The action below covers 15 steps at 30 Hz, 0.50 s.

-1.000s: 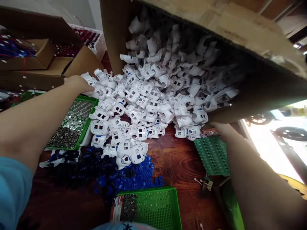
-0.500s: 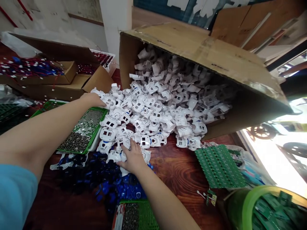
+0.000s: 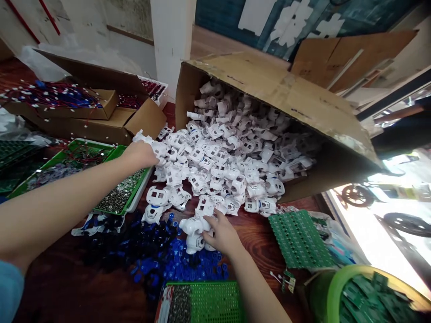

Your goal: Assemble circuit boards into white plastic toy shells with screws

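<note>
White plastic shells (image 3: 220,169) with square cutouts and some blue trim lie in a large heap, spilling from a tipped cardboard box (image 3: 269,85). At the heap's left edge, my left hand (image 3: 139,153) is against the shells, and its fingers are mostly hidden. My right hand (image 3: 224,234) touches a small cluster of white shells (image 3: 194,231) at the heap's near edge, fingers spread apart. Beneath and beside that cluster are small blue plastic parts (image 3: 182,260). Darker parts (image 3: 124,244) are piled left of them.
Green trays (image 3: 126,188) of small metal pieces stand at left, another green tray (image 3: 215,303) in front. Circuit board panels (image 3: 299,240) and a yellow-green bucket (image 3: 332,291) of boards are at right. Cardboard boxes (image 3: 111,121) with wired parts sit back left.
My right hand has moved right, and several shells near it have shifted, uncovering more blue parts. My left hand has moved slightly right and down in view. The camera view has shifted too.
</note>
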Motion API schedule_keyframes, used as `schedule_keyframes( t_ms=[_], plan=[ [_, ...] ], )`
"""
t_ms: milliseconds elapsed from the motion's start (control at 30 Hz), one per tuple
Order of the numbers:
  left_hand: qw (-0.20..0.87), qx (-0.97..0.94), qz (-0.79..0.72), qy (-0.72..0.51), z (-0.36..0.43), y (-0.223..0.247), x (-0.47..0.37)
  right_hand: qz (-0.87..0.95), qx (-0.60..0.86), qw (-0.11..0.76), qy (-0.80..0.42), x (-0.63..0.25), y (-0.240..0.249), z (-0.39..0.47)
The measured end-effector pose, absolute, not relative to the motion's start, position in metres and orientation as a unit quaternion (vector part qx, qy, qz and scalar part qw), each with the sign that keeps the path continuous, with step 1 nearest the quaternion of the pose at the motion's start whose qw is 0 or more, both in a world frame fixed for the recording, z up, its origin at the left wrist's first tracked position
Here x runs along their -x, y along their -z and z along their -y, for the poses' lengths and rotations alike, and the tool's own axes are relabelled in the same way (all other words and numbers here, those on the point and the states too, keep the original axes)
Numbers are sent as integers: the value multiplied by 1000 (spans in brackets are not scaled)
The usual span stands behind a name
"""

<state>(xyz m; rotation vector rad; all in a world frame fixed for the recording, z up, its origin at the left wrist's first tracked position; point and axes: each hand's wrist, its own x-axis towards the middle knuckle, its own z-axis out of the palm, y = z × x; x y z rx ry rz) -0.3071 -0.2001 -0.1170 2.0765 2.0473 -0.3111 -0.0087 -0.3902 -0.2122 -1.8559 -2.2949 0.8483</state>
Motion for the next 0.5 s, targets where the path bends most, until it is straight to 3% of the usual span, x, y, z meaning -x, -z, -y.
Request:
schedule_keyframes(
  t_ms=[500],
  plan=[
    [344, -780, -520, -57, 352, 156, 237, 694, 665, 70, -265, -25, 228, 456]
  ],
)
